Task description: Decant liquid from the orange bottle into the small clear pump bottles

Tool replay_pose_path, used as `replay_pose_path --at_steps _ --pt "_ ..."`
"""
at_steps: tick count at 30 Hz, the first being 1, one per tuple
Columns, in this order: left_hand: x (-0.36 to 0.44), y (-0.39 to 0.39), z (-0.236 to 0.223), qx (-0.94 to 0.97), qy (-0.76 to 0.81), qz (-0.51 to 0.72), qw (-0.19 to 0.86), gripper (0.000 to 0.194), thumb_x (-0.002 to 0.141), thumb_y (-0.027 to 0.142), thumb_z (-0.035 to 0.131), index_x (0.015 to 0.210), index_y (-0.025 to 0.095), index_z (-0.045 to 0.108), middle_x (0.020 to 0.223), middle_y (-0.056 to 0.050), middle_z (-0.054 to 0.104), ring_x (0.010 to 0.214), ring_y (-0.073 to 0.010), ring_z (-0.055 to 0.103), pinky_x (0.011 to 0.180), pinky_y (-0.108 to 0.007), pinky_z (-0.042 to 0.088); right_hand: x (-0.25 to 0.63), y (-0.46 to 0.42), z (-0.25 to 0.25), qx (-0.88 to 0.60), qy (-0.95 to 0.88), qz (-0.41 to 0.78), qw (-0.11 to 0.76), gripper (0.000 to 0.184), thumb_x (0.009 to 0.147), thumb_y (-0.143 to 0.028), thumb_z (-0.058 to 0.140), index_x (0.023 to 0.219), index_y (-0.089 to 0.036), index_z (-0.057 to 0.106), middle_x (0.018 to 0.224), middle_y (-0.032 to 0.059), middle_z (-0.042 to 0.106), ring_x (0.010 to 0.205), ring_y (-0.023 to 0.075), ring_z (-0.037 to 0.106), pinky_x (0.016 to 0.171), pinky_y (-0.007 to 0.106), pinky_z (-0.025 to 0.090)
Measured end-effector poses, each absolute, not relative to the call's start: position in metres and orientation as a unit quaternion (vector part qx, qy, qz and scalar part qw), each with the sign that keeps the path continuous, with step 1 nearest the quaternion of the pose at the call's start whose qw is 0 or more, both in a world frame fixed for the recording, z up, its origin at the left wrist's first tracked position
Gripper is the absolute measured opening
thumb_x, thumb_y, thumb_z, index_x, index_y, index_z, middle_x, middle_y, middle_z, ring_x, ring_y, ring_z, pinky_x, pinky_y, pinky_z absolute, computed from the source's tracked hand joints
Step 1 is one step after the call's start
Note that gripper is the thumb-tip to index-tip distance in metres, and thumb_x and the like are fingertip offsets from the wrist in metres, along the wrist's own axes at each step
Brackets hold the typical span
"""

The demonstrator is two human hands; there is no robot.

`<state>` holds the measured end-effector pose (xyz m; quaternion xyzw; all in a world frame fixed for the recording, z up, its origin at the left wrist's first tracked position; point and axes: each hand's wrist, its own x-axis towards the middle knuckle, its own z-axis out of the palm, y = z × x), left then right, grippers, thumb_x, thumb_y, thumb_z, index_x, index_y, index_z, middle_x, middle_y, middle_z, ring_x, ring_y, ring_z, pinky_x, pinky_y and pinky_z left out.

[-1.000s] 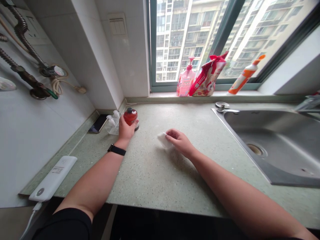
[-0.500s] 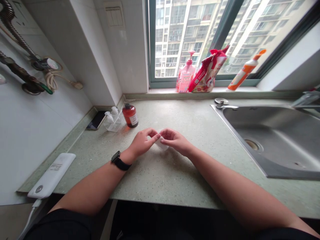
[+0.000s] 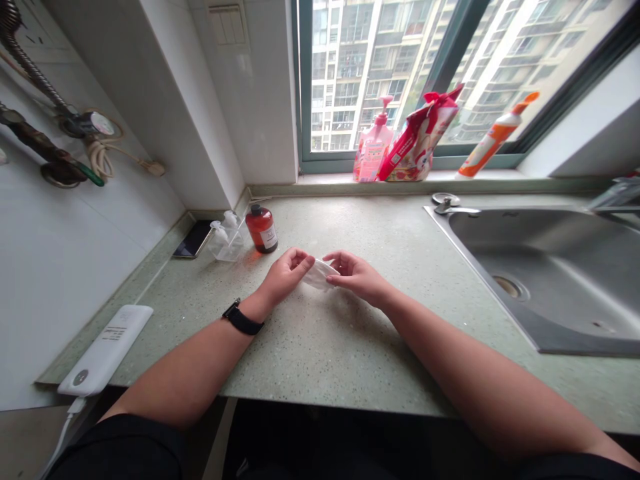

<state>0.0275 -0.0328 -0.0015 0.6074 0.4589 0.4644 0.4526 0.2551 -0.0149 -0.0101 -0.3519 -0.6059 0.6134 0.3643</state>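
A small white folded pad, cotton or tissue, sits between my hands just above the speckled green countertop. My left hand, with a black watch on its wrist, pinches the pad's left edge. My right hand grips its right end with the fingertips. Close behind my left hand stands an amber bottle with a black cap and white label. It is upright and apart from my hand. Beside the bottle lies a clear plastic packet with small transparent bottles inside.
A dark phone lies by the wall, and a white power bank with a cable sits near the front left edge. A steel sink fills the right. The window sill holds a pink pump bottle, a red bag and an orange-white tube.
My left hand has let go of the amber bottle, which now stands upright, and has moved right to the pad. Both hands now hold the pad, which has risen from the counter.
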Motion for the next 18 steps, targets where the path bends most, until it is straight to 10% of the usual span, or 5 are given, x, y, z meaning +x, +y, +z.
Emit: replay_pose_path --at_steps 7,13,18 --pt "0.0254 -0.0362 0.0011 0.644 0.397 0.427 0.495 0.034 0.085 0.042 0.087 0.103 0.020 0.067 0.098 -0.004 0.073 0.087 -0.0198 0.072 0.076 -0.032 0.058 0.2527 -0.0211 -0.0040 -0.332 -0.603 0.633 0.353 0.041 0.084 -0.049 0.086 0.111 -0.023 0.071 0.094 0.0022 0.073 0.082 0.0172 0.068 0.072 0.031 0.054" --pt "0.0272 -0.0387 0.0050 0.590 0.404 0.445 0.539 0.062 0.083 0.048 0.091 0.129 0.020 0.062 0.097 -0.005 0.075 0.086 -0.0207 0.076 0.076 -0.032 0.059 0.2510 -0.0229 -0.0035 -0.337 -0.610 0.609 0.378 0.037 0.084 -0.054 0.085 0.093 -0.022 0.069 0.087 0.0009 0.071 0.078 0.0158 0.064 0.072 0.030 0.051" --pt "0.0284 -0.0377 0.0065 0.581 0.389 0.406 0.588 0.049 0.080 0.054 0.092 0.103 0.017 0.068 0.092 -0.006 0.076 0.083 -0.0207 0.074 0.076 -0.032 0.058 0.2499 -0.0226 -0.0019 -0.346 -0.594 0.591 0.422 0.042 0.081 -0.059 0.086 0.091 -0.023 0.066 0.085 0.0008 0.070 0.075 0.0167 0.063 0.067 0.031 0.051"
